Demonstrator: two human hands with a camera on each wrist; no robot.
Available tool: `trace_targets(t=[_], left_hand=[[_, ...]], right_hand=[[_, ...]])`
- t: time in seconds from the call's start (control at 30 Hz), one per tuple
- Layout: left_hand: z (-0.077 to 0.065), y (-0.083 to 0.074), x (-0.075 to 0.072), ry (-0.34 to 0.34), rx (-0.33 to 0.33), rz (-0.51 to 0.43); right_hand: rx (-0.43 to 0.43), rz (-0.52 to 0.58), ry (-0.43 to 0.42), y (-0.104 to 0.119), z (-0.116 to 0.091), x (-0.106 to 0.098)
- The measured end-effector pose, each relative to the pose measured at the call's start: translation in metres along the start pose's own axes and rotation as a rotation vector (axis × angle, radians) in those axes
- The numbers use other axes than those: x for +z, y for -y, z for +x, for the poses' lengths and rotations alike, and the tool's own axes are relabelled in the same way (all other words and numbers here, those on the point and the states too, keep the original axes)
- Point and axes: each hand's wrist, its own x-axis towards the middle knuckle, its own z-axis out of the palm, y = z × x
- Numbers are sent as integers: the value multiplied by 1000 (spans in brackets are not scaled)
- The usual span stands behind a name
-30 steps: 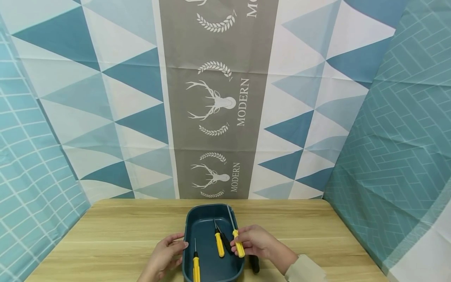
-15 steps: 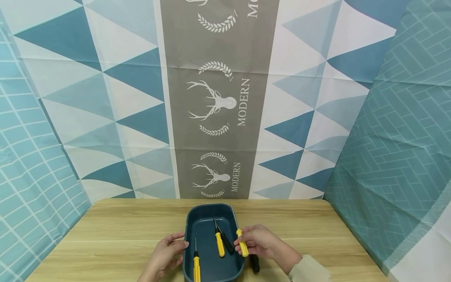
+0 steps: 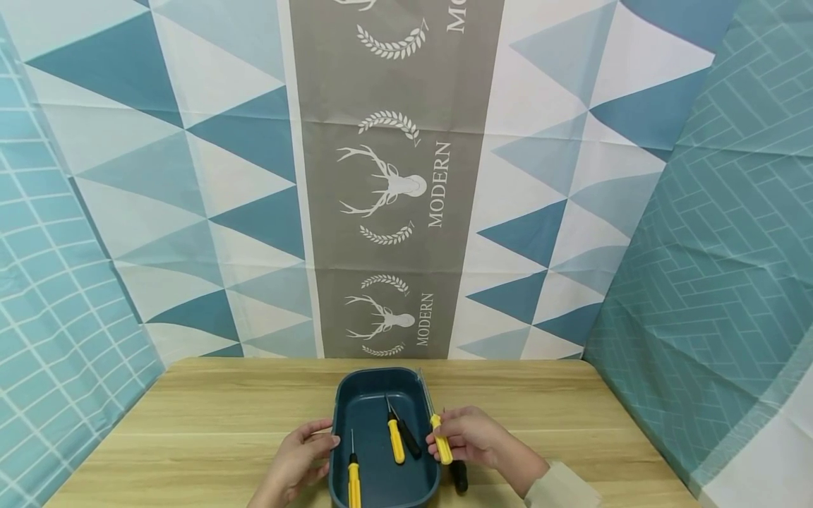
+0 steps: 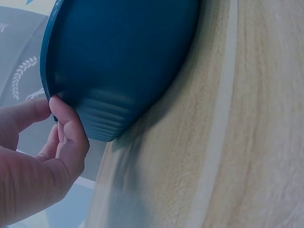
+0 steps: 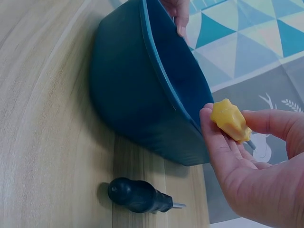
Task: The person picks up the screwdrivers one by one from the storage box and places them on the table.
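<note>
A dark blue bin (image 3: 375, 480) stands on the table, its left rim pinched between the thumb and fingers of my left hand (image 3: 295, 462). My right hand (image 3: 473, 439) holds a screwdriver (image 3: 442, 448) by its yellow handle, just above the bin's right rim, shaft pointing away. In the right wrist view, thumb and fingertips grip that yellow handle (image 5: 229, 119). Inside the bin lie a yellow-handled screwdriver (image 3: 353, 481) at the left, another yellow one (image 3: 396, 441) and a black-handled one (image 3: 409, 437) near the right. Under my right hand, a black-handled screwdriver (image 5: 137, 195) lies on the table outside the bin.
The wood-grain table (image 3: 222, 423) extends to both sides of the bin. Behind it hangs a patterned cloth (image 3: 387, 212) with triangles and deer heads. Teal cloth (image 3: 718, 303) walls the right side, and light blue checked cloth (image 3: 57, 303) the left.
My right hand has shifted slightly to the right, carrying the yellow-handled screwdriver from above the bin's interior to above its right rim. The left hand stays on the left rim.
</note>
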Motion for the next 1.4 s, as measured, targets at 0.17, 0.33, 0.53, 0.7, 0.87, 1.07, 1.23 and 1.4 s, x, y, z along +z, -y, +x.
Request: trace_targets(t=[0.17, 0.33, 0.53, 0.7, 0.87, 1.07, 1.23, 1.4], left_hand=[[0, 0, 0, -3, 1, -3], [0, 0, 1, -15, 0, -4], [1, 1, 1, -14, -1, -10], [1, 1, 0, -7, 2, -12], [1, 1, 1, -12, 2, -9], [0, 0, 1, -9, -1, -3], [1, 0, 0, 7, 6, -10], [1, 1, 1, 0, 5, -16]], right_hand=[[-6, 1, 4, -1, 0, -4], [-8, 1, 12, -2, -2, -8], [-16, -1, 15, -5, -3, -11], [-20, -5, 10, -7, -3, -13], [-19, -4, -3, -9, -4, -15], [-20, -3, -10, -11, -5, -19], [-20, -1, -3, -12, -6, -23], [-21, 4, 0, -14, -6, -27]])
